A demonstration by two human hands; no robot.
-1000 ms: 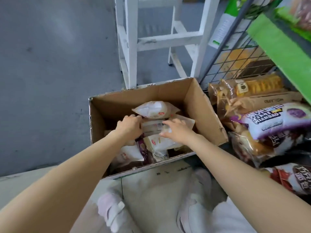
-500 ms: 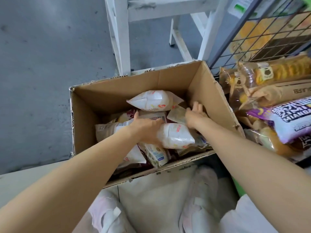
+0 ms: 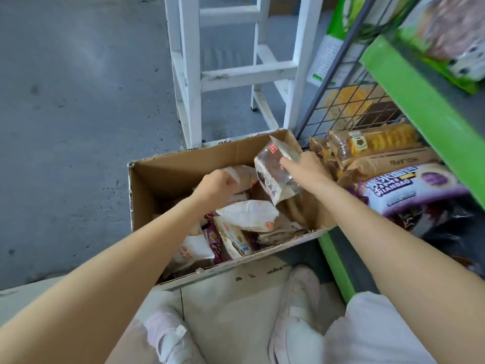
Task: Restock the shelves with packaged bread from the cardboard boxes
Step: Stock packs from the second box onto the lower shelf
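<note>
Right hand grips a clear bread pack lifted above the box's far right corner; left hand is curled round a pale pack still down in the box. Shelf lies right of both hands, so right hand is nearer w/ the shorter swing. Cardboard box sits on the floor, its right wall just beside the shelf's wire side panel. Held pack's long axis runs tilted, top end away from the person (looks soft, likely light). Shelf is crowded: purple pack, brown loaf packs. Open room looks tight, prob. only on top of those. More packs remain in box.
</note>
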